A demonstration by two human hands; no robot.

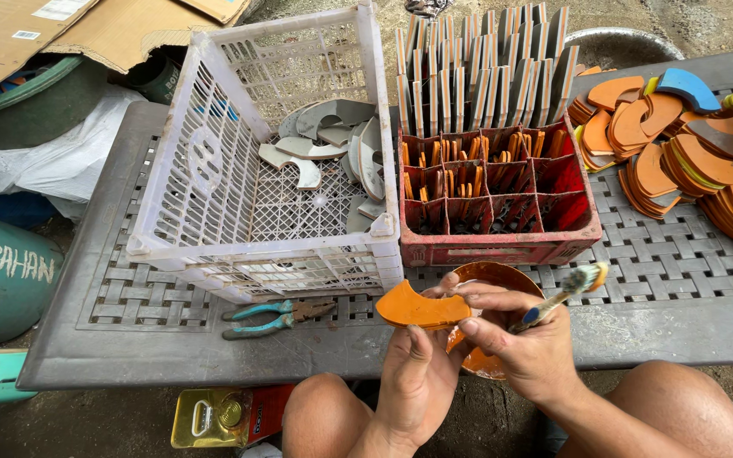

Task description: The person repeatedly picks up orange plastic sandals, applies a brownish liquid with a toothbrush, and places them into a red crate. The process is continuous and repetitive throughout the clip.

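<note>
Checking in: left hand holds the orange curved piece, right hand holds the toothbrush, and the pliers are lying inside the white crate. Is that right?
Not quite. In the head view the pliers lie on the grey table, in front of the white crate, not inside it. The rest holds: the left hand holds the orange curved piece and the right hand holds the toothbrush.

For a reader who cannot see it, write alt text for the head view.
Left hand holds an orange curved sole piece; right hand holds a toothbrush over an orange-stained bowl. Beyond, a white crate and red crate sit on a grey table.
</note>
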